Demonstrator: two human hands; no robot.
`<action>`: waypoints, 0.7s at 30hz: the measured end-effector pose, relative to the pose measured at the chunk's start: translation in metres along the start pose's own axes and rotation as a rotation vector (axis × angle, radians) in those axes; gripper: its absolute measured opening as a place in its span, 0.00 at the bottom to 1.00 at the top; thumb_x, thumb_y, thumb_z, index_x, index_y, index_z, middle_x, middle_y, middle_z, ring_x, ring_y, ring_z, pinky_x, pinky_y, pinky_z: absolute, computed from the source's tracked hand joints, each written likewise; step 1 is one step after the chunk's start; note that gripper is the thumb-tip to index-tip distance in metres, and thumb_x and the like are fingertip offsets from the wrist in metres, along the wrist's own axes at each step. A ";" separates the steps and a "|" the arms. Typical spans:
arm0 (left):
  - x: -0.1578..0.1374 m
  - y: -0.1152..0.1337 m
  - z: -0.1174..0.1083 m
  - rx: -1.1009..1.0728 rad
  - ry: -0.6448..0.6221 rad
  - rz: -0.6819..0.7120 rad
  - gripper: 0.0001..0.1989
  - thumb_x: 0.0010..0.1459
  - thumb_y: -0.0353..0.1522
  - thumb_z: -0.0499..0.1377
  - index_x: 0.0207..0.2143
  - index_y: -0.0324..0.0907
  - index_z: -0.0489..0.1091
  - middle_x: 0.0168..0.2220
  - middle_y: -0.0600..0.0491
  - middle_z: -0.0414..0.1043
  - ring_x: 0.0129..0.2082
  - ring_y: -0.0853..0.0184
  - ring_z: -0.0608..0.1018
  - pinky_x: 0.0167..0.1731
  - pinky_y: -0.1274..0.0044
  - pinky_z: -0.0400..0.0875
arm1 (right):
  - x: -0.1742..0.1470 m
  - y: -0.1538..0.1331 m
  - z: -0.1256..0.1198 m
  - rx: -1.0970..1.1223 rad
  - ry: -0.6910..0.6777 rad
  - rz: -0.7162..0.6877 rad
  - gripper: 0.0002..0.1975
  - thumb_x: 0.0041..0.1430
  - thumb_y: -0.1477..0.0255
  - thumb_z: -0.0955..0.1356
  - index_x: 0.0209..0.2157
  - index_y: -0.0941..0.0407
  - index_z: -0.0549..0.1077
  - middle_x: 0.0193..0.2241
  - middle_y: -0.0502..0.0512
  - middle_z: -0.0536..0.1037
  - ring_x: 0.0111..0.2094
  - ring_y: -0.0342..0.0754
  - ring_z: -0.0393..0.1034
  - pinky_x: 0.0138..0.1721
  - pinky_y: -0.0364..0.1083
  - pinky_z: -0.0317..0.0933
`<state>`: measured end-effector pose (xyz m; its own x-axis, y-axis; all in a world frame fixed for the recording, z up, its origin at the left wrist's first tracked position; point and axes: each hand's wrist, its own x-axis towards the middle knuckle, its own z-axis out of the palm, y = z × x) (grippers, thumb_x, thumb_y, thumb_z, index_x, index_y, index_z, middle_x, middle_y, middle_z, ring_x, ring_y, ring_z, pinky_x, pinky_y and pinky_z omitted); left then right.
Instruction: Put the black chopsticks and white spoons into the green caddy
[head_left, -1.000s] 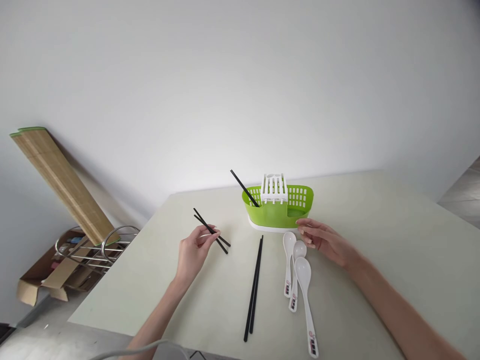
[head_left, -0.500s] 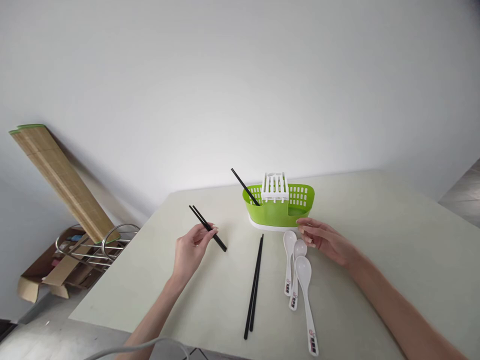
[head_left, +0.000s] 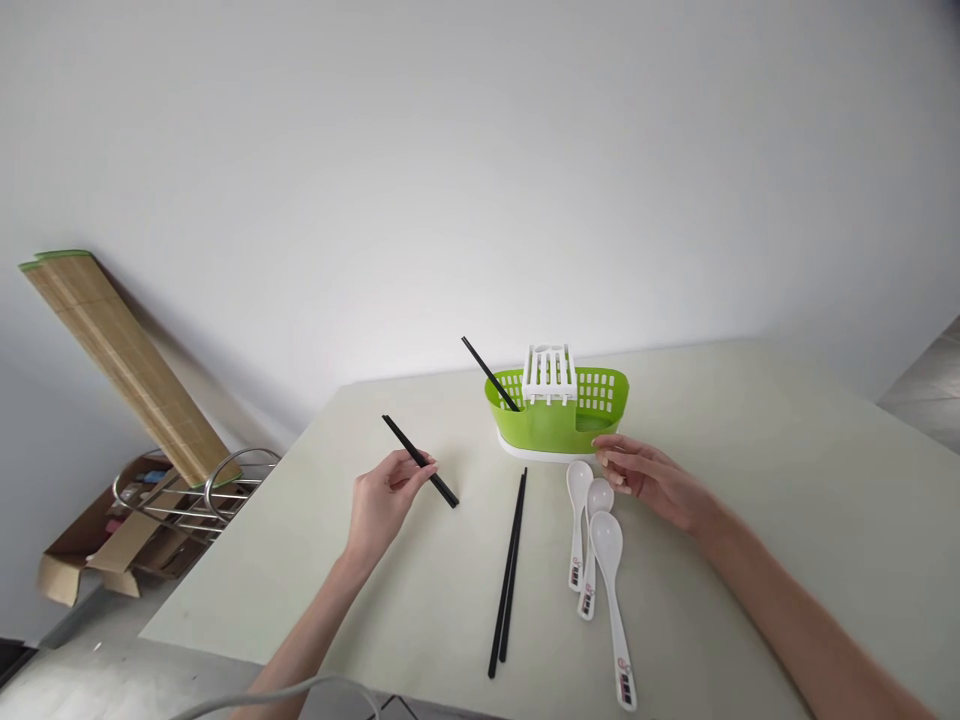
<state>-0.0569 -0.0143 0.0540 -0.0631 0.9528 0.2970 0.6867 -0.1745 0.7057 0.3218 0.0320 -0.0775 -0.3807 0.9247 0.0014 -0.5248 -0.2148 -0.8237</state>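
Observation:
In the head view, my left hand point(head_left: 388, 492) is closed in a pinch around a pair of black chopsticks point(head_left: 405, 442), slanting down to the right above the table. My right hand point(head_left: 645, 477) is loosely curled with fingers apart and holds nothing. Its fingertips are by the front right edge of a green cutlery basket point(head_left: 551, 432); I cannot tell whether they touch it. Black chopsticks point(head_left: 491, 374) lean out of the basket's left compartment. A white slatted rack point(head_left: 550, 376) sits across its middle. Below my right hand lie three white spoons point(head_left: 606, 540), partly overlapping.
Another pair of black chopsticks point(head_left: 508, 575) lies between my hands on the pale table point(head_left: 420, 620). Off to the left, a rolled bamboo mat point(head_left: 127, 360) leans on a metal rack point(head_left: 187, 500) beside an open cardboard box point(head_left: 71, 560). A grey cable point(head_left: 277, 692) crosses the near edge.
The chopsticks in my left hand have come together at their upper ends and shifted slightly down and right. My right hand and the basket stay where they were.

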 end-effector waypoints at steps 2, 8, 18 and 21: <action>0.000 0.000 0.000 -0.008 0.002 0.003 0.16 0.60 0.48 0.66 0.42 0.48 0.78 0.42 0.53 0.85 0.44 0.58 0.86 0.50 0.69 0.80 | 0.000 -0.001 0.001 0.002 -0.003 -0.002 0.15 0.58 0.64 0.78 0.46 0.51 0.82 0.35 0.50 0.73 0.30 0.41 0.63 0.30 0.44 0.59; -0.001 0.006 -0.001 -0.050 0.058 -0.043 0.17 0.58 0.49 0.67 0.41 0.46 0.80 0.41 0.51 0.85 0.43 0.55 0.86 0.54 0.64 0.79 | 0.001 0.000 0.000 -0.004 -0.011 -0.001 0.15 0.58 0.64 0.78 0.46 0.52 0.82 0.34 0.50 0.72 0.30 0.42 0.63 0.30 0.43 0.59; 0.014 0.056 0.015 -0.580 0.003 -0.230 0.22 0.52 0.46 0.73 0.38 0.38 0.80 0.41 0.44 0.84 0.47 0.53 0.85 0.54 0.63 0.81 | 0.000 -0.002 0.007 0.000 -0.087 -0.017 0.15 0.58 0.65 0.78 0.47 0.50 0.82 0.35 0.51 0.72 0.30 0.41 0.63 0.30 0.42 0.59; 0.020 0.069 0.033 -0.707 -0.016 -0.247 0.24 0.49 0.45 0.75 0.40 0.37 0.79 0.41 0.44 0.84 0.44 0.55 0.86 0.53 0.64 0.82 | -0.002 -0.003 0.009 -0.005 -0.101 0.002 0.14 0.59 0.64 0.77 0.46 0.51 0.82 0.37 0.52 0.74 0.31 0.41 0.65 0.29 0.41 0.60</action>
<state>0.0134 0.0005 0.0874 -0.1414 0.9874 0.0706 0.0240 -0.0679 0.9974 0.3174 0.0283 -0.0704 -0.4568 0.8878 0.0566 -0.5202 -0.2150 -0.8266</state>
